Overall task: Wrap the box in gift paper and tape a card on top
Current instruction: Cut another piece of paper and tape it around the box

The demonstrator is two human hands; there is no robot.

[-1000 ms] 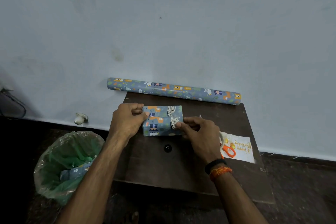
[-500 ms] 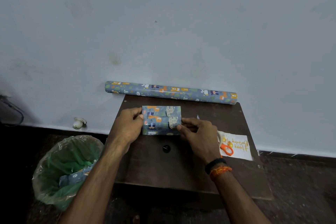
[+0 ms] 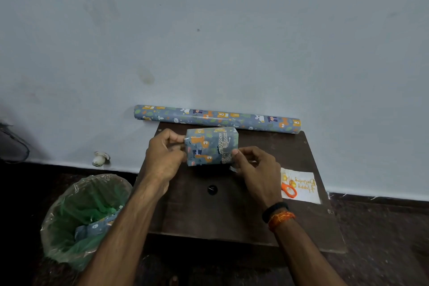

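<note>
The box (image 3: 211, 146), already covered in blue paper with animal prints, is held between both hands above the far part of the dark bench (image 3: 232, 211). It is tilted, so that one broad face is turned toward the camera. Whether its lower edge touches the bench cannot be told.

The left hand (image 3: 163, 158) grips the left end of the box, with the fingers curled round that end and the thumb near the upper corner. The right hand (image 3: 257, 170) pinches the lower right corner of the box with thumb and forefinger, and the other fingers are curled under. A black band and an orange thread are worn on the right wrist.

The paper roll (image 3: 217, 118) lies along the wall (image 3: 209, 42) at the far edge of the bench, just behind the box. The card (image 3: 304, 186), white with yellow writing, lies flat on the right side of the bench, well apart from the box. The orange scissors (image 3: 289, 191) rest on the card at its left edge, partly hidden by the right hand.

A bin (image 3: 86, 216) with a green liner stands on the floor left of the bench, and a scrap of the same paper is seen inside it. A small white object (image 3: 100, 158) lies on the floor by the wall.
</note>
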